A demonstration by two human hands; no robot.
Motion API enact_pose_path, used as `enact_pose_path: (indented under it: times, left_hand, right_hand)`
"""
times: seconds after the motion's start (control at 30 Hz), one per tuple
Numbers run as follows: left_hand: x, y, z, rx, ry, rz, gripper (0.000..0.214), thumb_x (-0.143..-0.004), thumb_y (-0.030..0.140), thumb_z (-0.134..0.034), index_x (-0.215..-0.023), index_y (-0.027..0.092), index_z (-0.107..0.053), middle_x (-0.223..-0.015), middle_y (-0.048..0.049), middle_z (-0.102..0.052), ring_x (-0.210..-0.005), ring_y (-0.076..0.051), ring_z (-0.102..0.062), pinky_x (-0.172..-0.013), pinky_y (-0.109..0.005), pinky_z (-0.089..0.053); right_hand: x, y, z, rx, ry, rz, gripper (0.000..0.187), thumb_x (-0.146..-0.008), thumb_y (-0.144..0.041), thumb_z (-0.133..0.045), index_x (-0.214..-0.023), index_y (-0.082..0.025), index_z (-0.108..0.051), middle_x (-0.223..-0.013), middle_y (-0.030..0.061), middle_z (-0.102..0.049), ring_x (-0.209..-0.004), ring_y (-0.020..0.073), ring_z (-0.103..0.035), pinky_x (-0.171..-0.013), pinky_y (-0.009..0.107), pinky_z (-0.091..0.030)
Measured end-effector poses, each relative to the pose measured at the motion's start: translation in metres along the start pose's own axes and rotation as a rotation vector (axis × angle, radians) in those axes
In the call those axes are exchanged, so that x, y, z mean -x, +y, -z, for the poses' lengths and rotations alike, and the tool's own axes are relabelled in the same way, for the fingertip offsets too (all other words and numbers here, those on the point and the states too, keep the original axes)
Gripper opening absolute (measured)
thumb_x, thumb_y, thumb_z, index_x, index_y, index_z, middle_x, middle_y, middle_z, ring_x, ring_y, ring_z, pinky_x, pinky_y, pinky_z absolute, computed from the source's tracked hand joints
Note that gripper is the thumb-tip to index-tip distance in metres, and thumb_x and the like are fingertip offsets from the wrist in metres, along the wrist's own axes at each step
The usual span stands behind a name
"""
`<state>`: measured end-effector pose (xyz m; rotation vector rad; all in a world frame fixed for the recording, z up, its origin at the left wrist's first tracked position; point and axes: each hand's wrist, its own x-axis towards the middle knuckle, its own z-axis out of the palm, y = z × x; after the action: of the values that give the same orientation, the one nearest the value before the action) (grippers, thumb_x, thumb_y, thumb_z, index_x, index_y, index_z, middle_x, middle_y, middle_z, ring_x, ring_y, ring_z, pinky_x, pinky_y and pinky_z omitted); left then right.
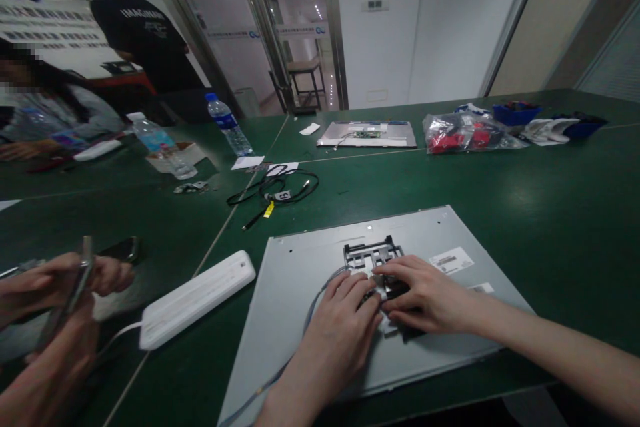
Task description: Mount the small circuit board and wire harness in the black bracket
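Green tabletop (pixel 380 187) backed left hand (pixel 345 321) and right hand (pixel 427 293), curled over a bracket (pixel 370 249), grip unclear; tugging could strain the eight-o'clock cable (pixel 314 303).

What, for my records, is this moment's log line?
left hand: at grey-black slotted bracket; right hand: same bracket; beneath: flat grey metal panel

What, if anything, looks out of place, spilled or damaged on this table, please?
Nothing looks spilled or plainly damaged. Only the black cable stands out mildly: it lies in loose, untidy loops beyond the grey panel, rather than neatly coiled. Parts beneath the hands are hidden.
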<state>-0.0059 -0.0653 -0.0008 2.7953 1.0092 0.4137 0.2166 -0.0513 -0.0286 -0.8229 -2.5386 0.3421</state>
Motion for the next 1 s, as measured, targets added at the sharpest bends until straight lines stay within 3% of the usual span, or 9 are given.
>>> enact_pose_path:
  times: [0.27,1.0]
  left_hand:
    - [0.0009,-0.0020,-0.0024,0.013,-0.046,-0.032,0.027,-0.093,0.012,-0.045,-0.115,0.020,-0.058,-0.127,-0.0051,-0.058,-0.124,-0.025,-0.047,-0.111,-0.051,-0.031]
    - [0.0022,-0.0025,-0.0048,-0.002,-0.067,-0.003,0.020,-0.092,0.016,-0.046,-0.107,0.019,-0.059,-0.127,-0.0074,-0.056,-0.128,-0.026,-0.044,-0.110,-0.052,-0.032]
  right_hand:
    - [-0.0002,0.0006,-0.0001,0.006,-0.008,0.001,0.019,-0.092,-0.032,-0.057,-0.094,-0.025,-0.075,-0.138,0.0076,-0.050,-0.123,0.0243,-0.046,-0.102,0.045,-0.040]
    - [-0.0005,-0.0013,0.0005,0.040,-0.022,0.009,0.022,-0.094,-0.033,-0.054,-0.099,-0.026,-0.074,-0.138,0.0079,-0.050,-0.121,0.0246,-0.047,-0.100,0.045,-0.041]
